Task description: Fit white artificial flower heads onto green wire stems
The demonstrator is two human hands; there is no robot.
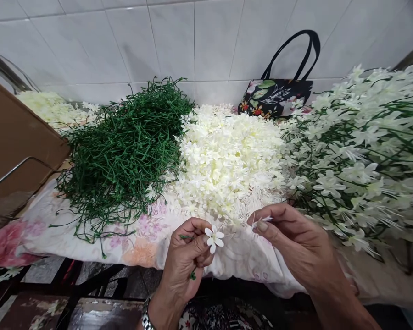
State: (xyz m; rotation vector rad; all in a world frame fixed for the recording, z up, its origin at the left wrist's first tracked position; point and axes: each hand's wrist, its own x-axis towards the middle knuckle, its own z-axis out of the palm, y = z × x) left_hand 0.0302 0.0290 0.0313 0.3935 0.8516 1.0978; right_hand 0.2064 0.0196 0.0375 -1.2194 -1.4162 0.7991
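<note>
My left hand (187, 252) is closed around a green plastic stem, with bits of green showing between the fingers. A single white artificial flower (214, 239) faces up at its thumb and fingertip. To the right, my right hand (289, 238) pinches a small white piece (263, 221) that looks like a stamen or petal part; its exact kind is hard to make out. Just beyond both hands lies a heap of loose white artificial blossoms (227, 160). Left of that heap is a tangled pile of green plastic stems (131, 146).
Assembled white flowers on stems (361, 137) are stacked at the right. A floral handbag (275, 98) leans against the tiled wall (213, 41). On the left stands a cardboard box (17, 142). A flowered cloth (131, 250) covers the table, and more pale blossoms (51, 107) lie behind the box.
</note>
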